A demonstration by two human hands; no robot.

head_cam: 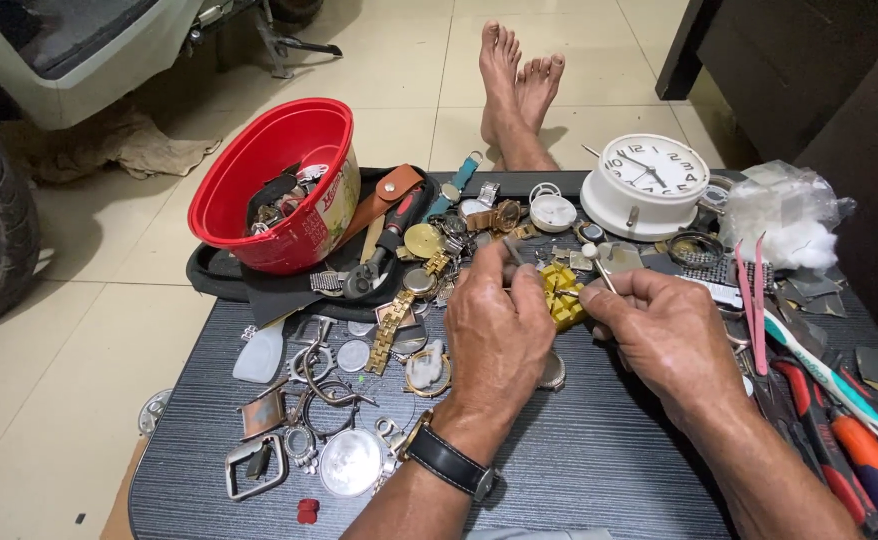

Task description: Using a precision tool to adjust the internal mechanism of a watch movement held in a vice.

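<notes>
My left hand (497, 325) rests on the dark striped table (579, 460), fingers curled around a thin metal tool whose tip points up near the yellow watch holder block (562, 293). A black-strapped watch (447, 462) sits on that wrist. My right hand (659, 325) pinches a slim silver tool with a round white head (599, 266) just right of the yellow block. Both hands meet over the block, which partly hides whatever lies on it.
A tilted red bucket (274, 180) of watch parts stands at the back left on a black pouch. A white alarm clock (646, 184), cotton in plastic (784, 215), pink tweezers (756, 300), pliers and screwdrivers (844, 440) lie right. Loose watches and cases (339, 420) litter the left. Bare feet (517, 90) rest beyond.
</notes>
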